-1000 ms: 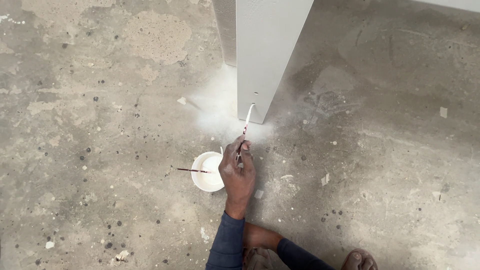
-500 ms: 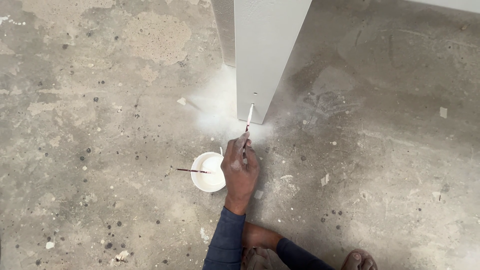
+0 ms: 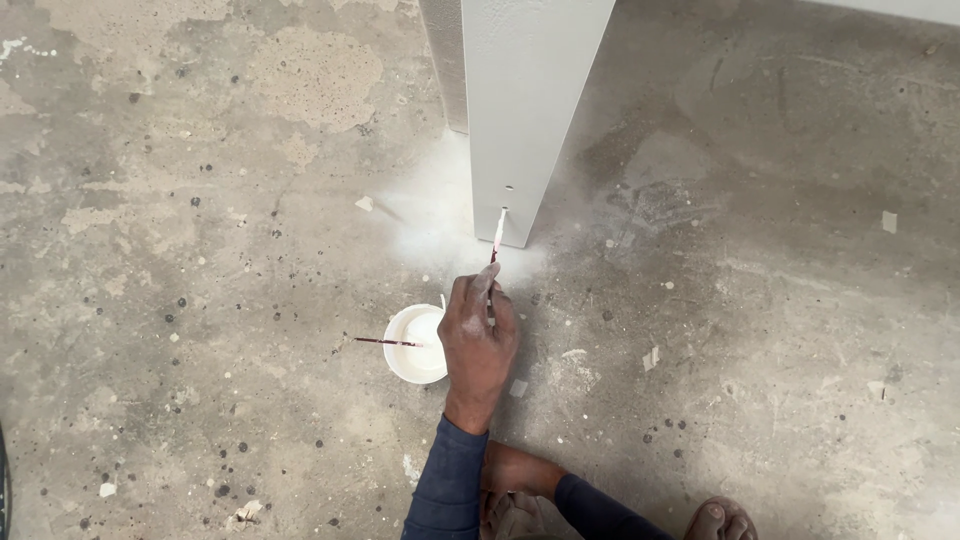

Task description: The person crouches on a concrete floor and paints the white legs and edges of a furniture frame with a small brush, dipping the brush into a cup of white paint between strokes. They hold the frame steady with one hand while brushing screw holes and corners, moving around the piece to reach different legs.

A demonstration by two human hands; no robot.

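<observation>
Down on the rough concrete floor (image 3: pixel 200 300), mottled grey and tan with dark specks and pale flakes of dried paint, a person crouches before a square white column (image 3: pixel 530 110). Its faces are smooth and matte, its base ringed by a soft haze of white dust or overspray on the concrete.

One hand (image 3: pixel 478 340), reaching forward from a dark blue knitted sleeve (image 3: pixel 447 490), holds a thin brush (image 3: pixel 496 238); I cannot tell for certain which hand it is, though it reads as the left, with the other forearm folded under it. The grip is pressed together, fingers pinching the slender dark-red handle near its lower end. The brush slants up and away from the hand, its pale, paint-loaded tip touching the column's front face just above the bottom edge, below a small dark hole in the surface.

Just beside that hand, to its left, sits a small round white cup (image 3: pixel 412 345), shallow and glossy with white paint inside. A second thin stick or brush (image 3: pixel 385 342), dark red, lies across its rim and pokes out to the left.

The other arm (image 3: pixel 540 475) shows only as a bare wrist and blue cuff; its hand is hidden. Bare toes (image 3: pixel 722 520) peek in at the bottom edge.
</observation>
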